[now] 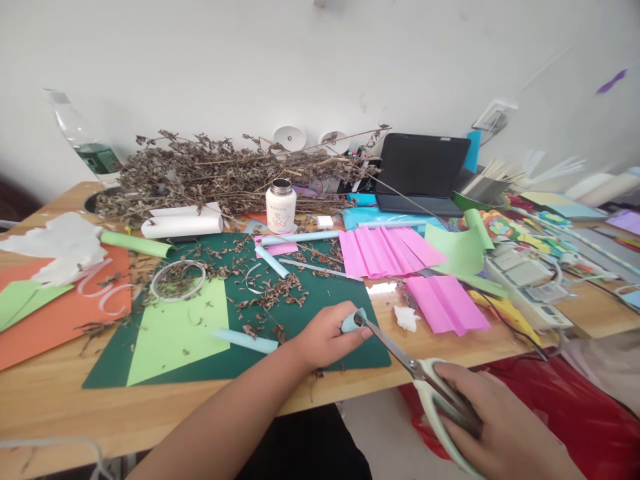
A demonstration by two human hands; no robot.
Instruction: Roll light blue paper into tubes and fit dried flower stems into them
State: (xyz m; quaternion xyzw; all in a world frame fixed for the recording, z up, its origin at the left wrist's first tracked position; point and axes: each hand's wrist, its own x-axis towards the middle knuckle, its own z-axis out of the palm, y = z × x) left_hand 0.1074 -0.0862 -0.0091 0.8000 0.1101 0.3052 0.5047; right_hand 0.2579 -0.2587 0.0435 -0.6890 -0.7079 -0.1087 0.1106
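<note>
1. Pinches a short, pale blue paper roll (353,322) between thumb and forefinger of the left hand (327,337), with the other fingers folded in below and mostly hidden
2. Keeps that roll above the near right part of the green cutting mat (343,293), open end facing right, toward the scissors (411,365)
3. Grips the scissors in the right hand (495,407), below the near edge of the wooden table (55,393), with fingers curled round the mint handles; cannot tell how deep in the loops
4. Points the nearly closed blades at the roll's open end; cannot tell whether inside it or only touching
5. Can see, on the mat, dry leaves (293,283), a light green sheet (180,340) and another blue roll (245,340) near the left forearm
6. Can see a crumpled tissue (407,319) and a folded pink sheet (447,305) right of the mat
7. Can see, farther back, a white bottle (281,208) before dried branches (215,170)
</note>
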